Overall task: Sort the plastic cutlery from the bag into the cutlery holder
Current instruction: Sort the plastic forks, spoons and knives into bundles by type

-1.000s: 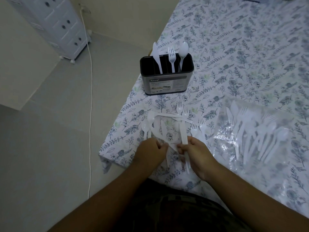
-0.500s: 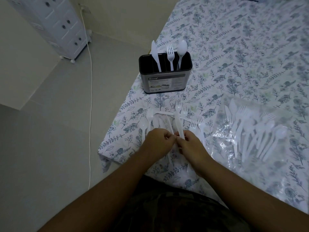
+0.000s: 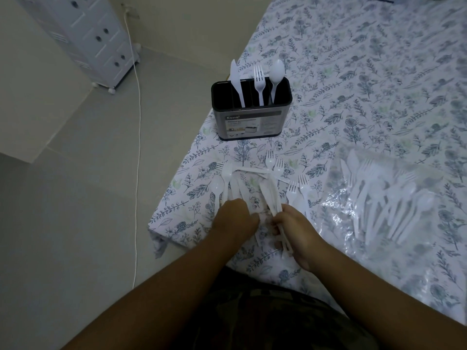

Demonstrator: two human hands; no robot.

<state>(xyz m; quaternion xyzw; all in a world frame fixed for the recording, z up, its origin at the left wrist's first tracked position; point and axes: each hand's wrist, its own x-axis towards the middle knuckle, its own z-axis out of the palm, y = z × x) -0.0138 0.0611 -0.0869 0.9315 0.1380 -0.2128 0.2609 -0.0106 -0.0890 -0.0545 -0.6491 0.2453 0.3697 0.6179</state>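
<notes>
A dark cutlery holder [image 3: 250, 122] stands near the table's left edge, with a white knife [image 3: 236, 80], a fork [image 3: 259, 82] and a spoon [image 3: 276, 74] upright in separate slots. Loose white plastic cutlery [image 3: 252, 180] lies spread on the floral cloth in front of me. My right hand [image 3: 295, 228] grips a small bundle of white pieces by their handles. My left hand [image 3: 235, 218] rests curled on the pile beside it; what its fingers hold is hidden. A clear plastic bag [image 3: 394, 198] with several more pieces lies to the right.
The table's corner and left edge [image 3: 156, 228] lie just left of my left hand. On the floor beyond are a white drawer unit [image 3: 83, 34] on wheels and a white cable [image 3: 137, 137].
My hands met over the pile, then my right hand drew back toward me with a few pieces gripped. The left hand stayed on the pile.
</notes>
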